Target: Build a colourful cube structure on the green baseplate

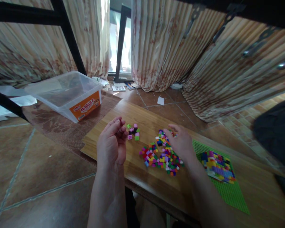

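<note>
My left hand (113, 139) is raised over the left part of the wooden table, fingers curled in and thumb pressed on them. Whatever it may hold is hidden. Just right of it lies a small group of pink, green and black toy bricks (136, 138). My right hand (180, 141) hovers at the far right side of a large pile of mixed-colour toy bricks (154, 158), thumb and fingers apart, with some bricks hidden beneath. Right of that forearm, a multicoloured brick build (217, 166) stands on a green baseplate (237, 198).
The wooden table (137, 174) slants across the view. A clear plastic bin (66, 91) with an orange label stands on a brown mat (49, 126) to the left. Black metal bars (71, 41), curtains (156, 47) and a dark object (275, 129) surround the table.
</note>
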The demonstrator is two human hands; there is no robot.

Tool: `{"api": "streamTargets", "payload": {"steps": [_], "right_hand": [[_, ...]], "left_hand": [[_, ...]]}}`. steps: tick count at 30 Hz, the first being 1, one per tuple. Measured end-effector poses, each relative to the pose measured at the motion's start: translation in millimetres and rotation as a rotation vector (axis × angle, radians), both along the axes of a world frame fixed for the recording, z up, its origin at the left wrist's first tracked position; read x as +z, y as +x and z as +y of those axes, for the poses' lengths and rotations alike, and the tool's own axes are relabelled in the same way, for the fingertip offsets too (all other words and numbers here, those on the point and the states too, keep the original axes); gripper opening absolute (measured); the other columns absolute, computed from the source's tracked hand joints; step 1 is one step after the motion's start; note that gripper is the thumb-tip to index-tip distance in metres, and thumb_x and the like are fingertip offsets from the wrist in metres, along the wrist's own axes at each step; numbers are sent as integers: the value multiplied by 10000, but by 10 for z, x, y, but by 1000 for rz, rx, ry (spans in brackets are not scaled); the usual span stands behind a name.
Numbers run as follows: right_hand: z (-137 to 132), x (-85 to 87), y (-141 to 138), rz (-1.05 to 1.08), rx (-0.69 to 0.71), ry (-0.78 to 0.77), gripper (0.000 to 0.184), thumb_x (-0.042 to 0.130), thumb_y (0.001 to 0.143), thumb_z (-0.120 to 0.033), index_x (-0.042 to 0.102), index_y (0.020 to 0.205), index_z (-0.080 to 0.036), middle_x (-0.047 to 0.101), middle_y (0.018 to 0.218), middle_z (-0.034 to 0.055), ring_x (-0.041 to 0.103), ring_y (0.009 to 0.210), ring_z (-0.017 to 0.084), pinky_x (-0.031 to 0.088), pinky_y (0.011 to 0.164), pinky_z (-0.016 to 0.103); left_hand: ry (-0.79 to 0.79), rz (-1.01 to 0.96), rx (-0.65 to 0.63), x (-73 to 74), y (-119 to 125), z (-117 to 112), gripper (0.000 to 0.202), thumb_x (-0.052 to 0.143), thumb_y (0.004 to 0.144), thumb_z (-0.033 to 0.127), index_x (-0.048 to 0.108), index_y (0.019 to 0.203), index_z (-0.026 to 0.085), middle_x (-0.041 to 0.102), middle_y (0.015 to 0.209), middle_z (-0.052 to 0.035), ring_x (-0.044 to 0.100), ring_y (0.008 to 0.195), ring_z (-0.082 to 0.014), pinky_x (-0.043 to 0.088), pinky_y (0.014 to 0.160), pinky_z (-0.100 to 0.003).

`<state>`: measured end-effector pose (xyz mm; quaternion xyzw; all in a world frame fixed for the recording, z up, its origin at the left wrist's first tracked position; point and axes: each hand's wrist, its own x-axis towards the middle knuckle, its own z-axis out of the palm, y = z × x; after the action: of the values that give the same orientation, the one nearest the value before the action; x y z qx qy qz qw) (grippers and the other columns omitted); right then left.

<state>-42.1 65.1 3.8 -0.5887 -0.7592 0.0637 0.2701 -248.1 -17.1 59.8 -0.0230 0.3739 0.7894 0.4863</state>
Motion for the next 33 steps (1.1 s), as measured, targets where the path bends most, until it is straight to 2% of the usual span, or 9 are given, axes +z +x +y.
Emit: {"api": "streamTargets", "payload": {"steps": [3,7,12,15,18,19,24,28,33], "right_hand": [[167,-80,272,-5,99,-116,439,464,903,-466,658,1143,-154,675,1188,156,601,1137,282,421,995,458],[100,-87,318,-8,231,-211,413,389,950,-418,675,1118,-170,676,1205,125,586,1170,241,399,1039,414],[-210,36,327,40,252,-272,390,366,971,-399,693,1029,-194,710,1127,82,625,1078,212,436,964,345],[-270,92,363,46,167,-289,386,371,969,-400,704,975,-204,733,1038,68,654,998,215,463,875,319],[-153,86,312,33,43,-232,386,381,965,-399,714,937,-206,743,935,68,674,909,229,475,815,329],[-88,69,267,36,42,-208,373,387,965,-384,713,964,-202,741,968,75,671,933,233,474,835,335],[159,-41,-31,0,268,-166,309,467,946,-295,662,1149,-168,680,1208,99,589,1156,220,407,1013,354],[72,-40,-105,9,376,-216,310,446,961,-295,675,1138,-183,697,1175,86,609,1116,208,430,978,345],[-150,30,24,151,371,-263,339,416,970,-319,701,1113,-203,725,1131,68,656,1061,198,469,923,318]], "left_hand": [[-21,-6,-6,30,36,6,103,575,775,47,655,792,109,625,666,7,534,469,-33,437,456,-124],[-37,-5,-17,64,94,27,122,544,794,28,643,795,99,613,647,10,521,453,-30,424,435,-121],[-28,34,-26,49,122,48,110,569,773,32,649,799,103,619,668,9,522,455,-29,432,437,-122],[-36,43,-29,41,138,51,100,585,758,39,649,783,113,614,662,11,513,450,-26,435,444,-119],[-25,54,-34,39,162,53,99,591,753,40,648,775,118,611,664,11,512,455,-25,440,453,-115],[-22,56,-38,40,170,54,102,587,756,38,648,775,118,610,665,10,512,456,-25,440,453,-114],[-21,49,-48,63,203,62,131,545,792,26,647,787,107,606,667,7,509,460,-23,437,444,-114],[-39,55,-46,88,225,62,147,525,815,30,647,789,109,604,660,8,509,460,-25,438,444,-117],[-26,52,-62,86,259,59,140,537,798,27,645,784,115,605,663,8,511,463,-27,435,447,-116]]}}
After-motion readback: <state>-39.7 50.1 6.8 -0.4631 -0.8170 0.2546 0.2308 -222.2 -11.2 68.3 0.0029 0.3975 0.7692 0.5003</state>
